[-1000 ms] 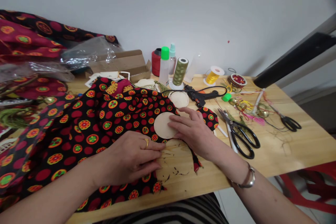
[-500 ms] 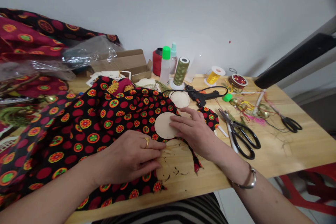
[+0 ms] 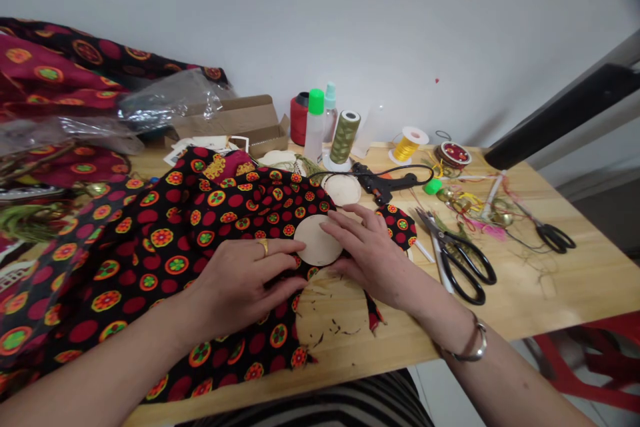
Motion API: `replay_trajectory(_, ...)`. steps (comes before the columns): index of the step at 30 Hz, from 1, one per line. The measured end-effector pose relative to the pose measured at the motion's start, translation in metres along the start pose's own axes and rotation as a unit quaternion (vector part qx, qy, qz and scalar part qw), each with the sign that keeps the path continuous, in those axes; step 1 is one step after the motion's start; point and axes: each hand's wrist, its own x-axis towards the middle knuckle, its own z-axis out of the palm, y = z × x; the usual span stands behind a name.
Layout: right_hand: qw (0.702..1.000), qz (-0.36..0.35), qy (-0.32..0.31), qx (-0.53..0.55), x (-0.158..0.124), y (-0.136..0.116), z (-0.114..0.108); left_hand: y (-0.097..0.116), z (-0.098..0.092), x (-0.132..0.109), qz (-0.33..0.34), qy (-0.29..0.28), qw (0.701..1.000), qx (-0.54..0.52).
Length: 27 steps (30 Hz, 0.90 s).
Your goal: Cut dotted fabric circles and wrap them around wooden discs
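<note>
A pale round disc (image 3: pixel 316 248) lies flat on black fabric (image 3: pixel 165 267) patterned with red dots and orange-green flowers. From the right, my right hand (image 3: pixel 367 247) rests its outstretched fingers on the disc's edge. My left hand (image 3: pixel 250 273), wearing a gold ring, lies on the fabric with its fingers extended, the index fingertip at the disc's left edge. Just below the disc, the fabric has a curved cut edge, with dark scraps on the bare wood there. A round piece of the same fabric (image 3: pixel 397 227) lies beyond my right hand.
Black-handled scissors (image 3: pixel 455 253) lie right of my right hand. Behind are a black glue gun (image 3: pixel 383 181), another pale disc (image 3: pixel 341 189), a green thread cone (image 3: pixel 346 137), a green-capped bottle (image 3: pixel 315 127) and a yellow thread spool (image 3: pixel 407 145). A cardboard box (image 3: pixel 235 121) stands back left.
My left hand has shifted up and slightly left, its index fingertip moving from the fabric below the disc to the disc's left edge. My right hand stays nearly still.
</note>
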Motion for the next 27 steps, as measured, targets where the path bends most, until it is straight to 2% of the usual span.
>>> replay_trajectory(7, 1.0, 0.012, 0.0, -0.008, 0.0016, -0.0007, 0.0017, -0.0016, -0.0009, 0.0015, -0.088, -0.022, 0.995, 0.045)
replay_trajectory(12, 1.0, 0.022, 0.003, -0.006, 0.0003, 0.0008, 0.0046, -0.0011, -0.0007, 0.0028, -0.093, -0.04, 0.994, 0.046)
replay_trajectory(27, 1.0, 0.029, 0.011, -0.004, -0.0002, 0.0033, 0.0058, 0.0005, -0.002, 0.0047, -0.091, -0.044, 0.991, 0.087)
